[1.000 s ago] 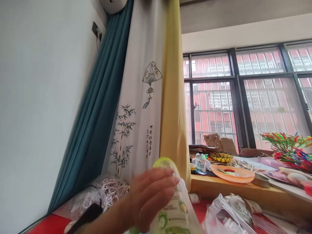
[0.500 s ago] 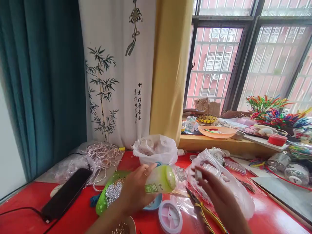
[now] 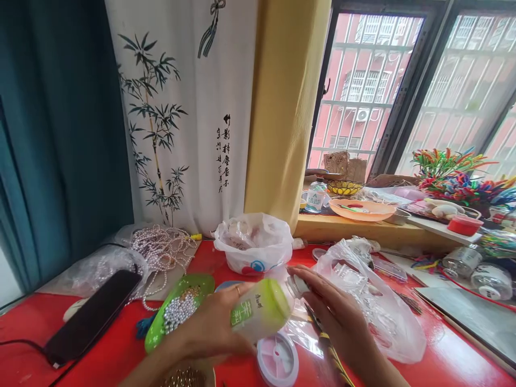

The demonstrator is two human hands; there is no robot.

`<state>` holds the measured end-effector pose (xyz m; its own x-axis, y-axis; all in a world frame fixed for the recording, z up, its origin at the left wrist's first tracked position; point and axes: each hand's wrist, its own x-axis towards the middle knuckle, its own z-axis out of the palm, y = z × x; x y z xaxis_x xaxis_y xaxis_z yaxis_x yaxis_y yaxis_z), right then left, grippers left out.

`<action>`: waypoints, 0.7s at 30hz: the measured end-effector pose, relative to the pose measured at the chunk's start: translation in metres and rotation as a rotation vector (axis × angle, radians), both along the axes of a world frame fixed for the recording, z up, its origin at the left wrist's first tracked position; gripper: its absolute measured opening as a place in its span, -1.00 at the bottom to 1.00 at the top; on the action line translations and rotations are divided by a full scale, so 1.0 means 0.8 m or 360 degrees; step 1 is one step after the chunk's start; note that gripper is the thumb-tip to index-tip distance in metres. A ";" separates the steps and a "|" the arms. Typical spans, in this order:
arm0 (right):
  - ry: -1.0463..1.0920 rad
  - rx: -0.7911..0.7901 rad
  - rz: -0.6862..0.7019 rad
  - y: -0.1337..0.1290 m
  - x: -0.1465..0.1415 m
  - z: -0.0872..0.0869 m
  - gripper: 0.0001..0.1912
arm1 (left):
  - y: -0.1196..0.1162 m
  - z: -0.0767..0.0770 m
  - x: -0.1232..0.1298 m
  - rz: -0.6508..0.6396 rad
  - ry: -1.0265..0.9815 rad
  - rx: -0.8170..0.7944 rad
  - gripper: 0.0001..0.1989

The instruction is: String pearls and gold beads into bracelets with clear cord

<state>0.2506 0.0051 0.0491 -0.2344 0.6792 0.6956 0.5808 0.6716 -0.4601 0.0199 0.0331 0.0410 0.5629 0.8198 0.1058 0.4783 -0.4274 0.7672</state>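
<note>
Cap (image 3: 299, 285) (white) now at bottle (image 3: 263, 310)

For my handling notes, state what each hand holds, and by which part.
The left hand holds the bottle by its body; the right hand grips the white cap with its fingers, at the bottle's mouth.

Bottle: my frosted, see-through bottle (image 3: 260, 310), yellow-green at the shoulder, with a green label
Pose: tilted above the worktop (image 3: 237, 371) in my left hand (image 3: 213, 328), neck towards my right
Cap: white cap (image 3: 300, 284), at the bottle's mouth, in my right hand (image 3: 336, 306)
</note>
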 end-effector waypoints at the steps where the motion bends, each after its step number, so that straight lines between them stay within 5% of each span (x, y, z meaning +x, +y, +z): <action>1: 0.0032 -0.0123 0.0066 0.001 0.002 0.003 -0.67 | 0.000 0.000 -0.002 -0.0089 -0.0047 -0.0171 -0.27; 6: 0.0254 -0.0656 0.0421 0.004 0.008 0.011 -0.72 | 0.000 -0.005 -0.015 -0.0269 -0.0291 -0.1111 -0.45; 9: 0.0343 -0.0751 0.0520 0.004 0.010 0.010 -0.73 | -0.002 -0.006 -0.016 -0.0256 -0.0361 -0.1280 -0.46; 14: 0.0238 -0.0716 0.0363 0.006 0.010 0.009 -0.70 | -0.012 0.003 -0.002 -0.0276 -0.0234 -0.0697 -0.38; 18: -0.0066 -0.0661 0.0028 0.009 0.006 0.007 -0.71 | -0.021 -0.002 0.009 0.0076 0.0239 0.0130 -0.26; 21: -0.0431 -0.0630 -0.0315 0.012 0.005 0.006 -0.60 | -0.022 -0.011 0.014 0.0275 0.0490 0.0492 -0.23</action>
